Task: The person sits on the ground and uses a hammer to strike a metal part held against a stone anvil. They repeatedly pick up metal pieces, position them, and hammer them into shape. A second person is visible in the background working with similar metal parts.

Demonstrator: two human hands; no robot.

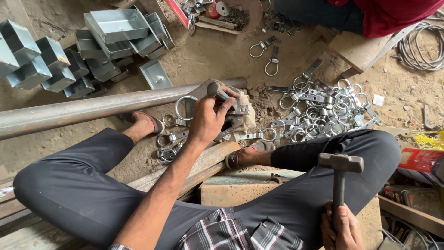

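Note:
My left hand (pixel 209 118) grips a short metal punch (pixel 215 90) and holds it upright on a flat metal clamp piece with a ring (pixel 185 107), which rests on a worn block (pixel 240 121) between my feet. My right hand (pixel 341 229) holds the handle of a steel hammer (pixel 341 163), raised beside my right knee with the head up. A long steel pipe (pixel 92 107) lies across the ground just beyond the left hand.
A heap of ring clamps (pixel 323 111) lies to the right of the block, a few more (pixel 169 143) by my left foot. Grey sheet-metal boxes (pixel 78 51) are stacked at top left. Another person in red (pixel 384 16) sits at top right near coiled wire (pixel 423 46).

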